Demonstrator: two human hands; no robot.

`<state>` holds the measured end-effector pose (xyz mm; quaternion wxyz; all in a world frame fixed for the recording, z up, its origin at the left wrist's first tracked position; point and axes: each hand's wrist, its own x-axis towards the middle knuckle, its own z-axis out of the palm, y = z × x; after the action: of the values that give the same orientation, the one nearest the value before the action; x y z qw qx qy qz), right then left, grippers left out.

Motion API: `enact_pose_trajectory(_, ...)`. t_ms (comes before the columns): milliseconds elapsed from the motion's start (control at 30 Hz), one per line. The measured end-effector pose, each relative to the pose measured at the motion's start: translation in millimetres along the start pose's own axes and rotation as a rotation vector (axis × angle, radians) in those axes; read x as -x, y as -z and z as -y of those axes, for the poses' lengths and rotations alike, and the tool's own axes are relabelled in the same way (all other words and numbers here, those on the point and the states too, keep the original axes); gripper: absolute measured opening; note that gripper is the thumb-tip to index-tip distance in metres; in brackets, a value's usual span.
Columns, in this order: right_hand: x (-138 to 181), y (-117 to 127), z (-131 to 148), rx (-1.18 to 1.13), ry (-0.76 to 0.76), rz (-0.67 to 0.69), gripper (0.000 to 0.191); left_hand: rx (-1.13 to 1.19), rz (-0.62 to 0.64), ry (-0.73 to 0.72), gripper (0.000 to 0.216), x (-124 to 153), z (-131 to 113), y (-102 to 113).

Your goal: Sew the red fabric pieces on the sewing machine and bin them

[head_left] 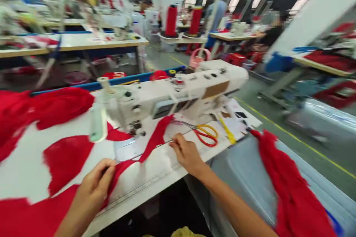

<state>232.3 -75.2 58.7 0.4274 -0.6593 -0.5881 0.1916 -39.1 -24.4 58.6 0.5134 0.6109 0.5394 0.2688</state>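
Head view: the left hand (94, 189) pinches the red fabric strip (151, 140) between closed fingers. Beside the strip, the right hand (187, 154) rests curled; its hold cannot be determined. Just beyond it lie scissors (205, 133).

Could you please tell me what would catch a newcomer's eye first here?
The red fabric strip stands out, stretched across the white table from the left hand toward the sewing machine at centre. The right hand rests beside it, near scissors with yellow and red handles.
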Motion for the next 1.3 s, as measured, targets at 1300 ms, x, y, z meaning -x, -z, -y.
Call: enact_pose_trajectory(1300,-40.6,-41.3,27.4,0.039,-0.117,0.771,0.009,-0.673,-0.256,-0.606,0.027,-69.3,8.4,-4.5)
